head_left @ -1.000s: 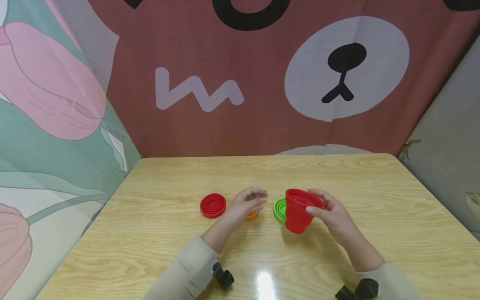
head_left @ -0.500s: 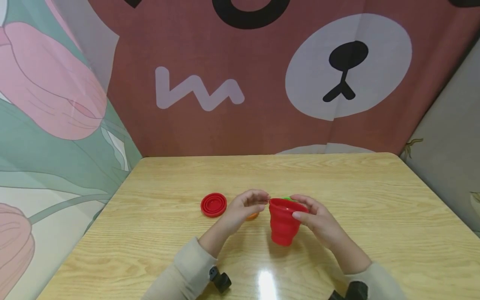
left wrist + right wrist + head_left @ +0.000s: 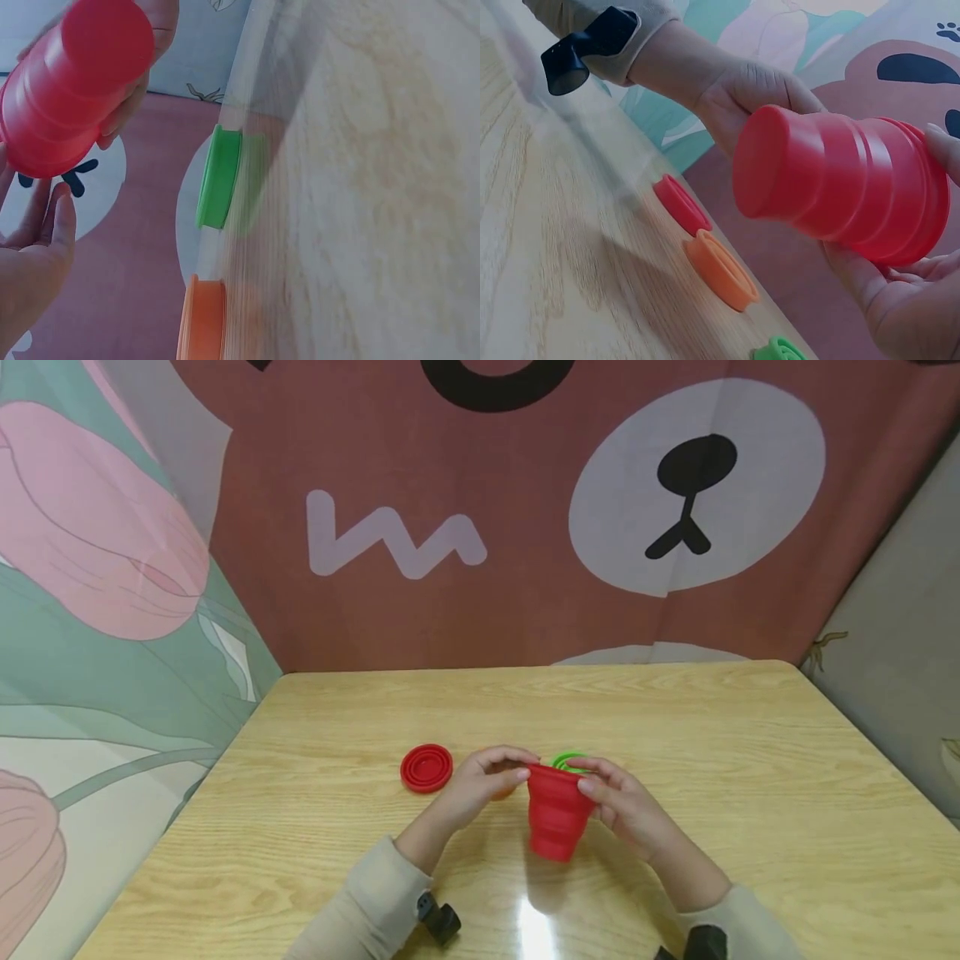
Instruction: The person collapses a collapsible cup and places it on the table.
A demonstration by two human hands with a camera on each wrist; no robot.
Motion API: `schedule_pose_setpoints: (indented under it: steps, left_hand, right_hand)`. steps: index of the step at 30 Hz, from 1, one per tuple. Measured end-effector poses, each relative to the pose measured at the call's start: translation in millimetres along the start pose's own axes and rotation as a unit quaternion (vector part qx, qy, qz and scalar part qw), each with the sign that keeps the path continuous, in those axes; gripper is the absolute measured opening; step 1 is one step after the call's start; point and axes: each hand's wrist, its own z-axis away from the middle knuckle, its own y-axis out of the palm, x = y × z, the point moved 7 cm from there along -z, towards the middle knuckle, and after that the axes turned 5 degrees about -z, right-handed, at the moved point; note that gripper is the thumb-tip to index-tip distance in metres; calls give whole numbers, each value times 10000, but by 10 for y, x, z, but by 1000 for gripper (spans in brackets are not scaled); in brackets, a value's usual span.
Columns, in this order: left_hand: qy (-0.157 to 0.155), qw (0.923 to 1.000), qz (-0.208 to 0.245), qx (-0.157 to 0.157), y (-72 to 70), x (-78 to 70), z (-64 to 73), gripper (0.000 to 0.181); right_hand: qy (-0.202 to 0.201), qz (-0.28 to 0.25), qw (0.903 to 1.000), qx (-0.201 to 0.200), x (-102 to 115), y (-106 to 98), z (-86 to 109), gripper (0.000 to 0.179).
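A red collapsible cup (image 3: 557, 818), pulled out to full height with ribbed sides, hangs tilted above the table, its base toward the person. My right hand (image 3: 633, 814) grips it by the right side of the rim, thumb in front and fingers behind. At the left side of the rim, my left hand (image 3: 474, 787) pinches the edge between thumb and fingertips. In the right wrist view the cup (image 3: 840, 176) hides most of the left fingers. Behind the hands lies a flattened green collapsible cup (image 3: 566, 761), partly covered. A flattened orange one (image 3: 204, 319) is mostly hidden by the left hand in the head view.
Left of the hands, a flattened red collapsible cup (image 3: 426, 768) lies on the wooden table (image 3: 330, 827). A printed cloth with a bear face (image 3: 525, 610) hangs behind the table's far edge. Each wrist carries a black camera (image 3: 438, 920).
My right hand has brought the red cup left and nearer the person, tipping its rim away. The left hand, apart from it earlier, now takes hold of the rim.
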Motion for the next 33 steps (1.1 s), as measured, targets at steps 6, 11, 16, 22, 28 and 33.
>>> schedule_pose_setpoints:
  steps: [6, 11, 16, 22, 28, 33]
  left_hand:
    - [206, 9996, -137, -106, -12, -17, 2, 21]
    - [160, 9992, -67, -353, -40, -6, 15, 21]
    - [82, 9982, -8, -600, -99, 32, 33, 19]
    - [-136, 9982, 223, -532, -120, 96, 49, 20]
    - [-132, 9995, 243, -127, -94, 94, 86, 16]
    - [68, 9983, 434, 375, -69, 49, 123, 20]
  right_hand:
    - [116, -12, 9998, -129, -6, 13, -10, 22]
    - [247, 362, 9979, -476, 7, 4, -7, 23]
    - [359, 1512, 9844, -825, 20, -50, 10, 32]
    - [43, 2452, 9676, -598, 81, -49, -7, 29]
    - [-202, 2458, 9691, 32, 100, 32, -33, 24]
    - [-257, 1779, 9830, 370, 68, 60, -31, 22]
